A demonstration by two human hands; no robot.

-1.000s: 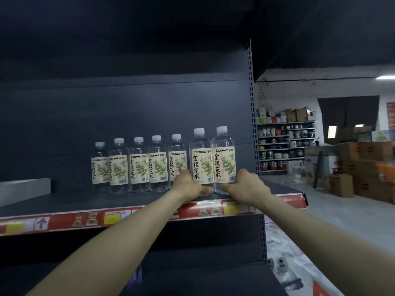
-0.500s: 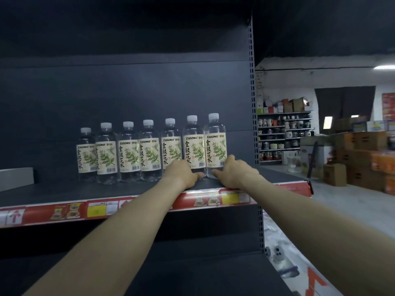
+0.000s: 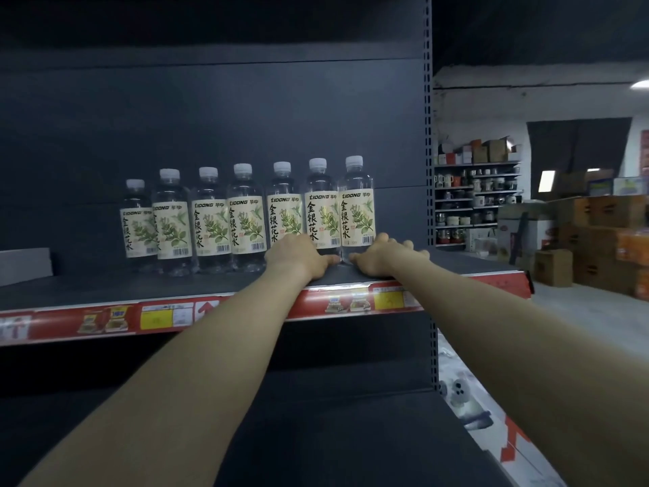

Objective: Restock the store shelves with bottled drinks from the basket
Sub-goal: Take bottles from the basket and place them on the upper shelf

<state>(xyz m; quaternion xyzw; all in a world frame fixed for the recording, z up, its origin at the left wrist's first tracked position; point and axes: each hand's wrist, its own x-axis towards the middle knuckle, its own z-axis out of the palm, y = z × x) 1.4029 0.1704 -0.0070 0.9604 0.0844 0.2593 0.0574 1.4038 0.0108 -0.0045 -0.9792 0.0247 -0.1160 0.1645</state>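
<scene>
R hand (image 3: 382,256) fingers (image 3: 407,245) spread flat on shelf (image 3: 105,286), thumb by end bottle (image 3: 357,212) base. L hand (image 3: 298,254) fingers hidden, grip can't be told. 7 bottles (image 3: 246,219) lined up.

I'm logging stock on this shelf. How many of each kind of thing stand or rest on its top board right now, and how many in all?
Bottles: 7
Hands: 2 (left hand, right hand)
Grey block: 1
Total: 10
</scene>
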